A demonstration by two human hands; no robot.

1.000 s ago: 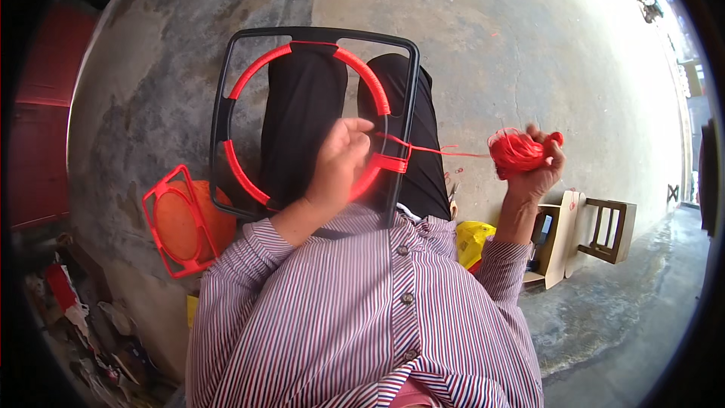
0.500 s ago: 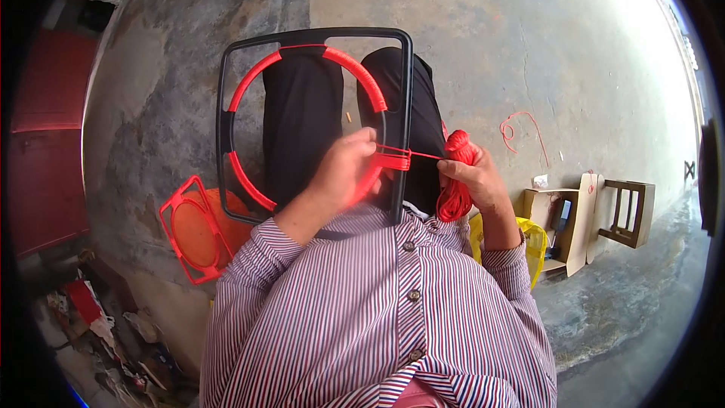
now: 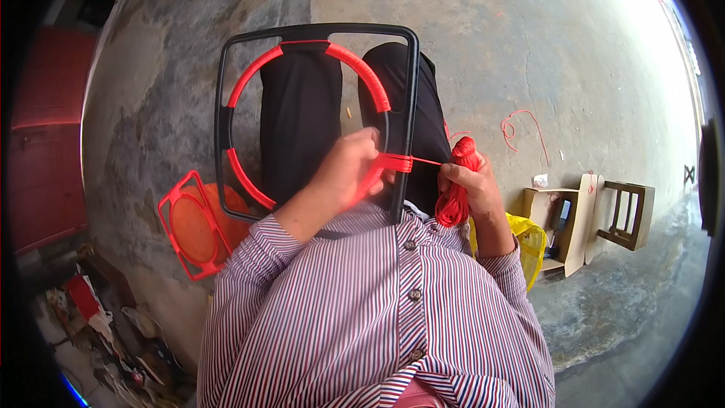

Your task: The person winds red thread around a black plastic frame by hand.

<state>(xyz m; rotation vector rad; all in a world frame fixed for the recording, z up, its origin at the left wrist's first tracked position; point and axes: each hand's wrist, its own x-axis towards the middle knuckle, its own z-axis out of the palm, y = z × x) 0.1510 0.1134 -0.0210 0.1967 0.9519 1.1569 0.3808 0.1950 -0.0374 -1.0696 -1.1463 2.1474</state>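
Observation:
A black square frame with a round inner ring [image 3: 413,91] rests across my lap, much of its ring wrapped in red cord. My left hand [image 3: 343,170] is closed round the ring's lower right part, its fingertips partly hidden behind it. Red cord windings [image 3: 394,162] bind the ring to the frame's right side bar beside these fingers. From there a single strand runs taut to my right hand [image 3: 481,187], which grips a hank of red cord [image 3: 453,204] to the right of the frame.
On the floor at left, a red frame [image 3: 198,227] leans by an orange round seat [image 3: 232,208]. To the right are a yellow bag [image 3: 535,245], an open cardboard box [image 3: 585,227], a small wooden stool [image 3: 628,215] and a loose red cord [image 3: 538,132].
The loops at the side bar have drawn down tight into the windings. My right hand and the hank have shifted slightly right and down; my left hand keeps its place.

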